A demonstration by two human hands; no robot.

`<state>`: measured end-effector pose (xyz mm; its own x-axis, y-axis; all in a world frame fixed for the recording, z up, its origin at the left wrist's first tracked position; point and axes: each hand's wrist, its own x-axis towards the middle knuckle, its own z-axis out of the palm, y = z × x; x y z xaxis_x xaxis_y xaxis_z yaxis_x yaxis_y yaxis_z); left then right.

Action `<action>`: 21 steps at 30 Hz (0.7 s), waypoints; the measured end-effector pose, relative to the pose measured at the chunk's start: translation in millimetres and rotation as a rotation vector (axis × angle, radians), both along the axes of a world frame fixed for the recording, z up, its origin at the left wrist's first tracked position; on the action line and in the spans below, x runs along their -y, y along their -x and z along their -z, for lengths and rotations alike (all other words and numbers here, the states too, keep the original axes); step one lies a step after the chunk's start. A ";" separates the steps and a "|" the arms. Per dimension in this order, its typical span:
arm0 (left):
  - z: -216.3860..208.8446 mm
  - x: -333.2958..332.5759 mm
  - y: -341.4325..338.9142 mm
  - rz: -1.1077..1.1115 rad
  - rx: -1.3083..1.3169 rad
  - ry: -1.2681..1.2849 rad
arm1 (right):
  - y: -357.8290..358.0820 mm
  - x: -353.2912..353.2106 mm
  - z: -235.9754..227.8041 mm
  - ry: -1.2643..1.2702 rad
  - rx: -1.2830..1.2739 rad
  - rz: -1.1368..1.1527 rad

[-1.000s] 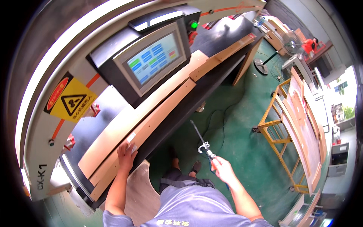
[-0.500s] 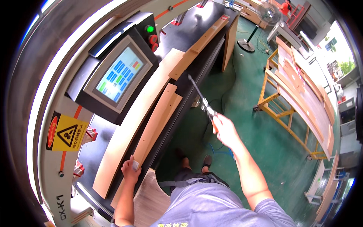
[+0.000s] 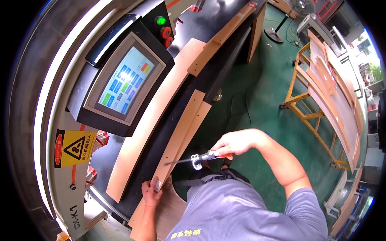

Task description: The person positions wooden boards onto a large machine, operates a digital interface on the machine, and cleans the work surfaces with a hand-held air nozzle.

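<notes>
My right hand is closed round the handle of an air blow gun with a long thin nozzle. The nozzle tip lies over the upper face of a narrow wooden board, close to a small dark hole; I cannot tell whether it touches. A second narrow board shows along the right edge of the first. My left hand grips the near part of the boards, its fingers beside a small white label.
A machine panel with a lit screen and red buttons stands left. A long curved-looking board and another drilled board lie on the black table. Right, a yellow wheeled rack carries panels. A fan stand is behind.
My right hand has drawn the blow gun back toward my body and turned its nozzle leftward over the board. The left hand stays at the boards. My view has shifted a little.
</notes>
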<state>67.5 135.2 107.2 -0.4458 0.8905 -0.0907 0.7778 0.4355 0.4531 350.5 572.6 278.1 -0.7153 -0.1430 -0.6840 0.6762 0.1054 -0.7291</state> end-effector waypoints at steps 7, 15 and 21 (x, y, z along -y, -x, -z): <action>-38.9 -48.2 -19.0 0.013 0.421 0.099 | -136.5 8.3 2.4 0.158 0.127 0.353; -37.3 -237.4 -119.5 0.181 1.140 0.182 | -165.4 31.3 60.5 0.340 -0.340 1.014; -73.1 -433.9 -288.7 0.729 0.668 0.190 | -273.0 -8.6 85.2 0.307 -0.419 1.555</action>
